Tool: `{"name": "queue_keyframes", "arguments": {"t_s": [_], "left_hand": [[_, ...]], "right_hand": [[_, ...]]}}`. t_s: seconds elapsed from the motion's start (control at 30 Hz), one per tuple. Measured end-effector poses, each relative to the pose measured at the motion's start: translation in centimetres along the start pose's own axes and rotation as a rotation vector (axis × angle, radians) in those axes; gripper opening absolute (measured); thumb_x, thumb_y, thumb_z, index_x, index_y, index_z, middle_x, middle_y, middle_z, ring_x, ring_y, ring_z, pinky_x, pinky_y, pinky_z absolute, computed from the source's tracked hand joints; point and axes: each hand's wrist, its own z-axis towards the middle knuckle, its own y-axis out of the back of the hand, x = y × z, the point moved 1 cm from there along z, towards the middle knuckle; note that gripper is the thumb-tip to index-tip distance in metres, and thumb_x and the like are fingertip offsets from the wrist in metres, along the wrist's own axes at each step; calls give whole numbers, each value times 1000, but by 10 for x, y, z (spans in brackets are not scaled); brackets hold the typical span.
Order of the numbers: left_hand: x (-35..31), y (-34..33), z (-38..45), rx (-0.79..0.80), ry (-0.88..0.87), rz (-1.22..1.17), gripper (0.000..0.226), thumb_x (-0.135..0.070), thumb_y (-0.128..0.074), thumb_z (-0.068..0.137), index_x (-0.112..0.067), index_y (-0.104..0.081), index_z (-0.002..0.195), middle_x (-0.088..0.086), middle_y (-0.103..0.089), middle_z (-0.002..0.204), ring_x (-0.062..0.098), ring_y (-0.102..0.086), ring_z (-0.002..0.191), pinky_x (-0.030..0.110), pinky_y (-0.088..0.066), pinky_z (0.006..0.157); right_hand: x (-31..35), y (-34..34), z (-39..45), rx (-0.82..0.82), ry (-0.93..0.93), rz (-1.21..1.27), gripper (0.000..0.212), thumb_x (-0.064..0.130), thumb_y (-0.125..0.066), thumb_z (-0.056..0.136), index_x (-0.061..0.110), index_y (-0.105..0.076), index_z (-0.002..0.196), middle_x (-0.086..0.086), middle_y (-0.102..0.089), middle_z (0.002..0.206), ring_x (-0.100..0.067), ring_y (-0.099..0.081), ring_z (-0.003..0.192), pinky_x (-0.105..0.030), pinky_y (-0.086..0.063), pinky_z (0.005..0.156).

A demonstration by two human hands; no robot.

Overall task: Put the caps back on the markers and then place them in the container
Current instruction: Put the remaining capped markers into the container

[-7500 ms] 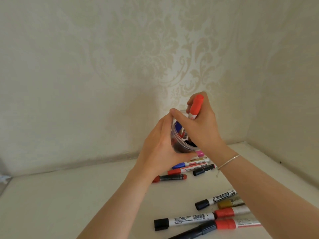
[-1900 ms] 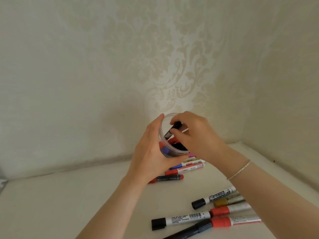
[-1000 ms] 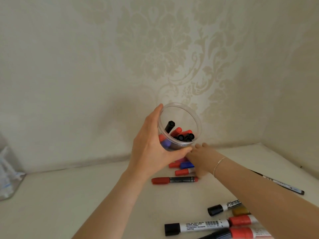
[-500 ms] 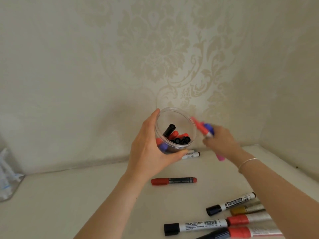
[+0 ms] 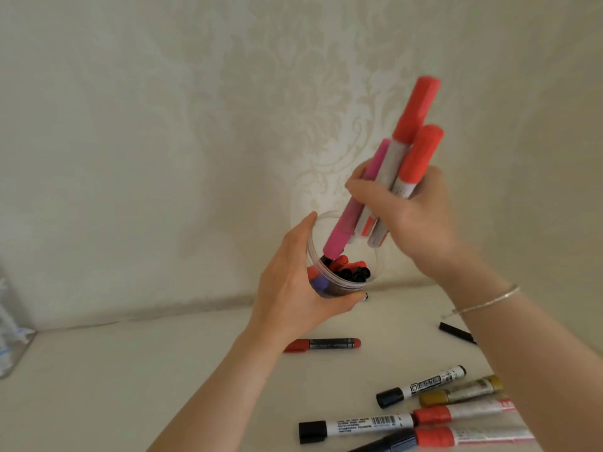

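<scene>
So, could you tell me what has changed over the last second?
The right hand grabbed a bundle of markers off the table and lifted it over the container, pink end dipping in. The left hand still holds the container; the red-capped marker hasn't moved.

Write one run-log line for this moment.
left hand: holds clear plastic container | right hand: lowers bundle of pink and red-capped markers into it | table: more markers remain

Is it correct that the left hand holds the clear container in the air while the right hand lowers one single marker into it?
Not quite. The head view shows the right hand gripping a bundle of markers, pink and red-capped, not one. The rest stands: the left hand holds the clear container up, and the bundle's lower end enters its mouth.
</scene>
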Motion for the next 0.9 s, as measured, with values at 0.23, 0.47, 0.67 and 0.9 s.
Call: {"name": "queue_keyframes", "arguments": {"t_s": [0.23,0.47,0.67,0.9], "left_hand": [[-2,-1,0,48,-47,-8,115,-56,-85,54,-27,-21,146,-18,-44,138,-13,-44,115,-1,-36,87],[3,-2,0,43,-29,-29,118,-55,-86,53,-28,-20,147,-27,-38,135,-27,-33,114,-6,-28,89],[6,-6,0,33,-33,-26,116,-56,-84,53,-28,-21,146,-24,-41,139,-19,-40,117,-1,-34,90],[8,-8,-1,45,-28,-36,119,-55,-86,53,-28,-21,148,-33,-36,138,-13,-46,119,6,-39,93]], "right_hand": [[-20,-7,3,111,-13,-56,8,-1,-66,81,6,-66,79,-8,-68,73,-11,-65,63,-20,-53,58],[-45,-5,0,203,-112,-255,22,13,-77,66,21,-63,80,-6,-69,72,-25,-69,67,-49,-56,71],[-49,-7,0,257,-122,-357,17,19,-76,63,19,-65,75,-7,-68,72,-26,-67,70,-49,-54,72],[-46,-7,-2,408,-175,-491,29,26,-75,68,11,-67,91,-7,-70,86,-24,-65,82,-43,-52,82]]}}
